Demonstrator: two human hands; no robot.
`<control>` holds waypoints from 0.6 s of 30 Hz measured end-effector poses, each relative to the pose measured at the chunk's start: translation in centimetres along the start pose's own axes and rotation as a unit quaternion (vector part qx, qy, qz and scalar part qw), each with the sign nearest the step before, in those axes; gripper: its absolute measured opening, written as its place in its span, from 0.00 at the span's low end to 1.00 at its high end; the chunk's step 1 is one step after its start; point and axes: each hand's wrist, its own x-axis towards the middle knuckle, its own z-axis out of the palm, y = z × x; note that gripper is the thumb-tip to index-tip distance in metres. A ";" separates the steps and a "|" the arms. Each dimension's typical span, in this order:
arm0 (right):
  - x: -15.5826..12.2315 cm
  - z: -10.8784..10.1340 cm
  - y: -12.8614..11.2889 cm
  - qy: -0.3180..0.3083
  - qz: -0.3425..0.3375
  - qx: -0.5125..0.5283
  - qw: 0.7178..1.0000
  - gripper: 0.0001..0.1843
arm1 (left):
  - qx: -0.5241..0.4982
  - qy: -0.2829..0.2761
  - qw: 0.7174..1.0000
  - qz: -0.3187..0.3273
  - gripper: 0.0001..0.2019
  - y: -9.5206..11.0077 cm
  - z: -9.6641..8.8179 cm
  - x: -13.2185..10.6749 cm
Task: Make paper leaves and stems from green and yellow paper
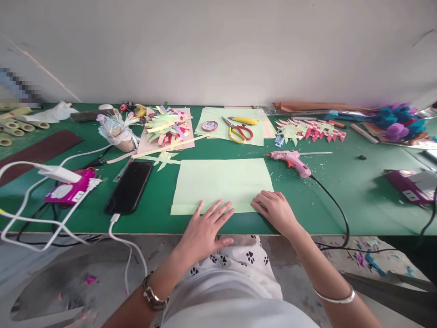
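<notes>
A pale green sheet of paper lies on the green table in front of me, with a crease line running along its near edge. My left hand is open, its spread fingertips resting on the near edge of the sheet and its thumb held off toward me. At the near right corner, my right hand has its fingers curled and pressed together on the paper's edge. Under those fingers the corner is hidden. A pink glue gun lies just beyond my right hand.
Left of the sheet are a black phone with a white cable and a magenta power strip. Beyond it lie scissors, a yellow cutter, a tape roll and piled paper strips. Woven paper pieces lie at back right.
</notes>
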 end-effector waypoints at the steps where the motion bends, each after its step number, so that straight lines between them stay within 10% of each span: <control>1: 0.0 0.0 0.0 0.002 0.000 -0.002 1.000 0.14 | 0.002 -0.004 1.000 0.004 0.32 -0.5 -0.1 -0.3; 14: -1.3 -0.6 -3.3 0.089 -0.017 -0.122 0.988 0.15 | -0.019 -0.032 0.999 0.016 0.36 -1.7 -0.2 -0.9; 18: -2.8 0.3 -6.1 0.013 -0.115 -0.070 0.991 0.26 | -0.018 -0.023 0.999 0.013 0.37 -1.6 -0.3 -1.0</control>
